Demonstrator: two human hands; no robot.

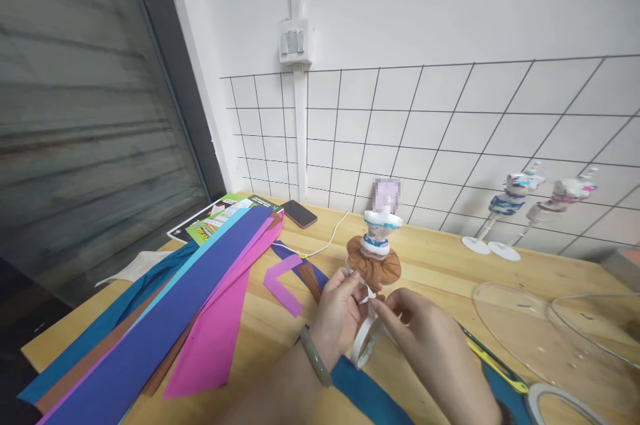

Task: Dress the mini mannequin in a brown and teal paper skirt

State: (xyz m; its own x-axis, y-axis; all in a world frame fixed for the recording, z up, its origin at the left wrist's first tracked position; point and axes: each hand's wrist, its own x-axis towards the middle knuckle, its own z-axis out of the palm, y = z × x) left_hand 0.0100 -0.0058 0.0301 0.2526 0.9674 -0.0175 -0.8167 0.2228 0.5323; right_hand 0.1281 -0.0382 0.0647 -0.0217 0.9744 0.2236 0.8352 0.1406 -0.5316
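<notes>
A small doll [376, 248] in a ruffled brown crepe skirt and white bands stands on the wooden table [440, 258], just beyond my hands. My left hand [339, 314], with a green bangle on its wrist, is closed in a pinch on the pulled-out end of white tape near the doll's base. Hanging below and between the hands is the white tape roll [365, 342]. My right hand [425, 338] is closed on that roll, its fingertips meeting the left hand's at the tape end.
Long crepe paper strips in blue [165, 328], pink [220, 332], teal and brown lie at the left. A phone [299, 213] with a white cable lies at the back. Two dressed dolls on stands [505, 208] are at the right, beside clear plastic domes [540, 325], a yellow knife [493, 362] and another tape roll [560, 402].
</notes>
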